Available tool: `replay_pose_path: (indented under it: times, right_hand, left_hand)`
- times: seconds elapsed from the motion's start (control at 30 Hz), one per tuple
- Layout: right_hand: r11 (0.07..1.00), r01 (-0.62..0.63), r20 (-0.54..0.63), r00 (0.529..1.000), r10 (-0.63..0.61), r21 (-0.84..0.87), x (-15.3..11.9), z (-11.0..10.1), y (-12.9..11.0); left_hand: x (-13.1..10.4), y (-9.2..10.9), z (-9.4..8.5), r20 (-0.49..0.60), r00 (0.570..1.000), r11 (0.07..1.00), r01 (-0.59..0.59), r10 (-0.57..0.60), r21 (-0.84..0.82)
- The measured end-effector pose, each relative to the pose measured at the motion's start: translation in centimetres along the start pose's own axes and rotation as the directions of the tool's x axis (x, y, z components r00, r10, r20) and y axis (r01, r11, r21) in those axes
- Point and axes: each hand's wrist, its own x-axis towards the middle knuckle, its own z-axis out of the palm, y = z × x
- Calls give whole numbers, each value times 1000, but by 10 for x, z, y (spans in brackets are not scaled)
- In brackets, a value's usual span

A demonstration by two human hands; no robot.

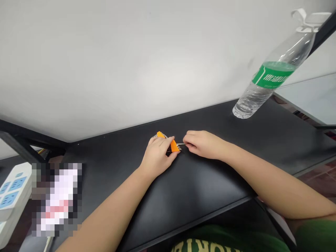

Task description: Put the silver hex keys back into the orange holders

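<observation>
My left hand [157,153] is wrapped around an orange holder [175,146] on the black tabletop, with its thumb and fingers closed on it. Several thin metal rods, like hex keys, stick out of the holder; my fingers cover part of it, so the exact kind is hard to make out. Just to the right, my right hand [202,143] pinches the end of one thin metal rod [180,144], which reaches across to the holder. The tip inside that pinch is hidden by the fingers.
A tall clear water bottle [273,75] with a green label stands at the back right, by the white wall [131,63]. To the left are a pixelated phone-like item [59,199] and a white power strip [15,192]. The black table [189,199] has its front edge near my body.
</observation>
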Motion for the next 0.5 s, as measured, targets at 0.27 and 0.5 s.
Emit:
replay_pose_path:
  times: [0.27,0.5]
  right_hand:
    - [991,38,-56,997,-45,-131,-7,-2,0]
    - [978,96,-21,995,-101,-184,-5,8,-14]
  left_hand:
    - [-1,3,-1,5,999,999,-32,32,16]
    - [0,8,-3,39,999,999,-37,37,-4]
